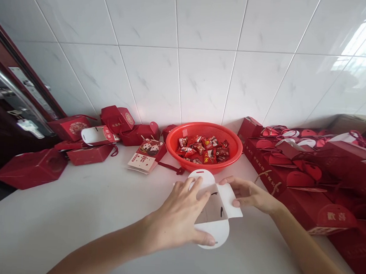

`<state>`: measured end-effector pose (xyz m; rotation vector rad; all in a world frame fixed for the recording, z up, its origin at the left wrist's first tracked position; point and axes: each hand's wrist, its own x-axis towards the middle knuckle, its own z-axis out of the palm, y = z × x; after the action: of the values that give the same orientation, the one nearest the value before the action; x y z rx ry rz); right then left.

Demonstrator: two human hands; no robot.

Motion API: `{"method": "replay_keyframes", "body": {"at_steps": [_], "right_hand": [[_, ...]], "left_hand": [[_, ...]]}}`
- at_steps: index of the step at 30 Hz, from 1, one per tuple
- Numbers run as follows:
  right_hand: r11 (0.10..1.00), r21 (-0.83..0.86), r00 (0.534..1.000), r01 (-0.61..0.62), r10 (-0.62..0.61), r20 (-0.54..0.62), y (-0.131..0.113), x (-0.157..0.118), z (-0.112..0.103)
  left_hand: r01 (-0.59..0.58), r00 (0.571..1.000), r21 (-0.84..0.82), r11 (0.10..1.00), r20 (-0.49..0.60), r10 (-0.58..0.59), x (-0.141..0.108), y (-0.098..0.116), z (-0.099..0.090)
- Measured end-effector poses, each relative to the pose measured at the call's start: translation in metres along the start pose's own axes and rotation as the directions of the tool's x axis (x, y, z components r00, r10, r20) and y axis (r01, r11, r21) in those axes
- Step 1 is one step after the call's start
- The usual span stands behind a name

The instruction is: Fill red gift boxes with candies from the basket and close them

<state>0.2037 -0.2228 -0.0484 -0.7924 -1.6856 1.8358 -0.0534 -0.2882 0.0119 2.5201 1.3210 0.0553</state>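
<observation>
A small paper gift box [213,234] stands with its flaps folded outward, white on the inside, near the middle of the table. My left hand [178,213] spans it from the left, its thumb on the near rounded flap and fingers at the far slotted one. The right-hand flap is held between the thumb and fingers of my right hand [254,195]. Dark marks or ribbon ends show on the box's inner wall; my left hand hides part of the inside. Just beyond the box, a red plastic basket [170,149] holds several wrapped candies [210,143].
Several red gift boxes [32,168] cluster at the left. A printed panda card [146,155] lies beside the basket. Many red boxes [317,213] are piled at the right. A tiled wall [205,80] bounds the white table [104,215]; a door with keys [30,127] is far left.
</observation>
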Motion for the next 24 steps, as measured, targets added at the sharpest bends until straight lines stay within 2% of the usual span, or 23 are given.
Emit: {"method": "replay_keyframes", "body": {"at_steps": [3,7,11,13,15,18,19,21,23,24], "right_hand": [[0.998,-0.044,0.999,0.052,-0.053,-0.015,-0.002,-0.002,-0.001],[0.987,-0.108,0.985,0.122,-0.134,-0.109,-0.004,-0.004,0.000],[0.987,-0.030,0.976,0.158,-0.160,-0.145,-0.002,-0.002,-0.003],[0.983,0.010,0.969,0.182,-0.178,-0.169,0.002,0.000,-0.007],[0.980,0.052,0.965,0.191,-0.178,-0.194,0.008,0.002,-0.012],[0.978,0.115,0.964,0.172,-0.143,-0.225,0.015,0.006,-0.016],[0.979,0.129,0.964,0.159,-0.126,-0.234,0.017,0.007,-0.015],[0.983,0.138,0.965,0.117,-0.080,-0.251,0.021,0.011,-0.012],[0.990,0.125,0.960,0.068,-0.031,-0.278,0.026,0.015,-0.007],[0.993,0.108,0.955,0.050,-0.016,-0.297,0.030,0.018,-0.005]], "left_hand": [[-0.011,0.999,0.001,1.000,-0.031,0.011,-0.001,0.001,-0.001],[-0.125,0.989,-0.060,0.990,-0.081,0.120,-0.007,0.000,-0.006],[-0.272,0.951,-0.118,0.955,-0.188,0.248,-0.012,0.001,-0.014],[-0.315,0.926,-0.129,0.940,-0.257,0.275,-0.010,-0.002,-0.021],[-0.306,0.914,-0.130,0.943,-0.317,0.253,-0.003,-0.010,-0.033],[-0.195,0.932,-0.126,0.973,-0.333,0.144,0.025,-0.031,-0.058],[-0.131,0.957,-0.107,0.986,-0.273,0.097,0.040,-0.039,-0.066],[-0.041,0.998,-0.014,0.999,-0.047,0.040,0.073,-0.055,-0.078],[0.013,0.980,0.076,0.997,0.199,-0.028,0.109,-0.067,-0.080],[0.047,0.958,0.096,0.994,0.276,-0.072,0.125,-0.072,-0.077]]}}
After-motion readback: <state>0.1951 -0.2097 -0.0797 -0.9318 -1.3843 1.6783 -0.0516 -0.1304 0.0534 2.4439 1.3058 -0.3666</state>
